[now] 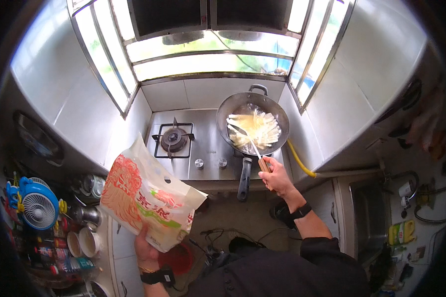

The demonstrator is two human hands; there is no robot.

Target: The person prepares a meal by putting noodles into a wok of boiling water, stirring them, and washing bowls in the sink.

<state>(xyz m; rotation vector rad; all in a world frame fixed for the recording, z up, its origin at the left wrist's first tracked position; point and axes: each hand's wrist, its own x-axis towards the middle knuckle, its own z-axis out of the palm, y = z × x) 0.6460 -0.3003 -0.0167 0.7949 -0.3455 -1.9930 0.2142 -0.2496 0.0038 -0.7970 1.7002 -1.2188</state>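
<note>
The right hand [278,179] grips a utensil [255,148], its tip hard to make out, slanted among pale strips [266,131] in the wok [227,110], while the left hand [144,248] clutches a printed bag [146,198] aside, I'd judge to spare it heat.

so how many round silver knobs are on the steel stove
2. The left round silver knob sits nearer the black iron burner; the right round silver knob sits nearer the dark metal wok. The wok could hide others.
</note>
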